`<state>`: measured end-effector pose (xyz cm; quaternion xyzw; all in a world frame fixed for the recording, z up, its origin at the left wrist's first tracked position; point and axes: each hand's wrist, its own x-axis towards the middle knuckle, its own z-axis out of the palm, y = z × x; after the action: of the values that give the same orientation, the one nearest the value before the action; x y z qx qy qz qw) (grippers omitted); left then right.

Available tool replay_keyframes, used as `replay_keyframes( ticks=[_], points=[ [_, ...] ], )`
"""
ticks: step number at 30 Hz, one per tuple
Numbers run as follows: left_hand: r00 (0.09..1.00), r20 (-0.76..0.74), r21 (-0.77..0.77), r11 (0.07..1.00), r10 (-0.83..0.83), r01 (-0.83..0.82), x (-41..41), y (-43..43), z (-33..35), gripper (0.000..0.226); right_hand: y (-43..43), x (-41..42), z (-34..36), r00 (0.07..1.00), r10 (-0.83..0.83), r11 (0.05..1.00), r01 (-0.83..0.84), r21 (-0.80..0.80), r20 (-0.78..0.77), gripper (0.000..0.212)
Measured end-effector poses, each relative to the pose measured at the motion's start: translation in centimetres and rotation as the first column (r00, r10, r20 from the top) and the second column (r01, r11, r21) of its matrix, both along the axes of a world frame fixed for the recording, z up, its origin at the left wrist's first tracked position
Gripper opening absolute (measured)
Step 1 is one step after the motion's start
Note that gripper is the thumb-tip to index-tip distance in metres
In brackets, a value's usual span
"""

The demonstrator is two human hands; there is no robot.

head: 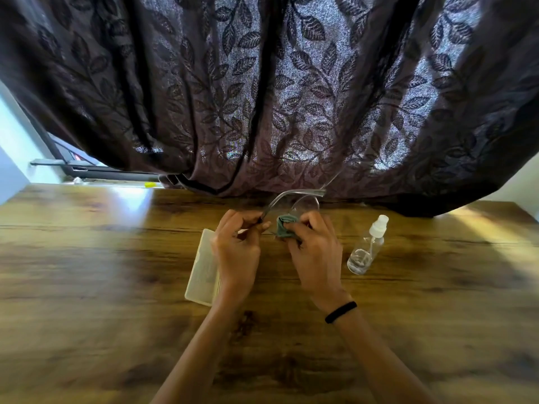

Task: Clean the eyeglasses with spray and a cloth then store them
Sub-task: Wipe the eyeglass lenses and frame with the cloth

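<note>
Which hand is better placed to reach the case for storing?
Likely left. The case lies right beside the left hand; the right hand grips the cloth on the far side, nearer the spray bottle. The left holds the eyeglasses, though.

The left hand [236, 249] covers the right edge of the clear case [201, 269]. The green cloth [284, 227] hides part of one eyeglasses [303, 193] lens. Both forearms [192, 354] run off the bottom edge.

On the brown wooden table [87, 258], the pale rectangular plastic case [202, 266] lies left, partly under the left hand [237, 246]; the clear plastic spray bottle [366, 249] is just right of the right hand [316, 252]. Between the hands are the clear-framed eyeglasses [294, 196] and the grey-green cloth [284, 227], with the dark leaf-patterned curtain [262, 97] behind
</note>
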<state>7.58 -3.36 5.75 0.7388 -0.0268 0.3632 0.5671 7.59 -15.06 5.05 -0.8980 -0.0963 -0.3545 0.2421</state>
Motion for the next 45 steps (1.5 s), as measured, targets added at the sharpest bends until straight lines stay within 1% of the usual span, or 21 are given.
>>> replay_keyframes(
  ticks=[5,9,12,14,16,18,20,24,28,30,32,34,37,39,42,44,45],
  points=[
    [1.000,0.005,-0.014,1.000,0.004,-0.004,-0.3,-0.2,0.4,0.025,0.1,0.0,-0.3,0.999,0.032,0.993,-0.036,0.112,0.041,0.015],
    [1.000,-0.005,-0.034,0.999,0.022,-0.022,-0.1,-0.2,0.4,0.031,0.1,0.2,-0.2,0.987,0.150,0.978,-0.156,0.139,0.053,0.017],
    [0.999,-0.022,-0.056,0.998,0.028,-0.029,0.0,-0.2,0.5,0.024,0.2,0.2,-0.1,0.973,0.230,0.961,-0.230,0.151,0.018,0.027],
    [0.999,-0.025,-0.053,0.998,0.024,-0.025,0.0,0.0,0.5,0.020,0.1,0.2,0.0,0.962,0.274,0.952,-0.271,0.143,-0.001,0.026],
    [1.000,-0.028,-0.040,0.999,0.010,-0.011,0.1,0.3,0.6,0.020,0.0,0.1,0.1,0.957,0.286,0.957,-0.283,0.066,-0.040,0.029],
    [0.999,-0.035,-0.021,1.000,0.014,-0.015,0.1,0.4,0.6,0.022,0.2,0.0,0.1,0.961,0.260,0.962,-0.266,-0.062,-0.091,0.034],
    [0.999,-0.034,-0.008,0.999,0.033,-0.034,0.2,0.4,0.5,0.024,0.6,-0.1,0.2,0.977,0.194,0.964,-0.207,-0.165,-0.092,0.039],
    [0.999,-0.025,-0.013,0.999,0.048,-0.048,-0.1,0.1,0.6,0.024,0.8,0.1,0.5,0.999,0.041,0.967,-0.047,-0.249,-0.029,0.038],
    [0.998,-0.019,-0.010,0.998,0.056,-0.056,-0.1,0.1,0.6,0.023,0.7,0.2,0.5,0.999,-0.041,0.954,0.042,-0.298,0.009,0.041],
    [0.998,-0.012,-0.019,0.998,0.064,-0.064,-0.1,0.0,0.6,0.022,0.8,0.1,0.4,0.998,-0.053,0.961,0.058,-0.269,0.024,0.038],
    [0.997,-0.001,-0.023,0.997,0.075,-0.075,-0.2,-0.1,0.6,0.021,0.9,-0.1,0.3,0.998,-0.040,0.978,0.049,-0.203,0.046,0.034],
    [0.997,0.008,-0.015,0.997,0.081,-0.081,-0.3,-0.2,0.6,0.021,0.9,-0.4,0.3,0.998,-0.003,0.992,0.010,-0.122,0.060,0.032],
    [0.997,0.015,-0.032,0.996,0.082,-0.081,-0.5,-0.3,0.7,0.021,0.8,-0.4,0.0,0.996,0.059,0.998,-0.058,-0.023,0.071,0.020],
    [0.996,0.015,-0.044,0.995,0.092,-0.091,-0.4,-0.3,0.7,0.020,0.7,-0.4,-0.1,0.991,0.119,0.991,-0.122,0.048,0.054,0.024],
    [0.993,0.011,-0.038,0.992,0.119,-0.118,-0.2,-0.3,0.5,0.021,0.3,-0.1,0.1,0.960,0.280,0.946,-0.279,0.168,0.015,0.025],
    [0.991,0.015,-0.026,0.991,0.133,-0.132,-0.1,-0.2,0.3,0.022,-0.2,0.0,0.6,0.918,0.393,0.887,-0.364,0.285,-0.050,0.025],
    [0.991,0.019,-0.028,0.991,0.134,-0.133,0.0,-0.1,0.1,0.022,-0.5,0.0,0.9,0.901,0.427,0.862,-0.380,0.336,-0.076,0.025]
  ],
)
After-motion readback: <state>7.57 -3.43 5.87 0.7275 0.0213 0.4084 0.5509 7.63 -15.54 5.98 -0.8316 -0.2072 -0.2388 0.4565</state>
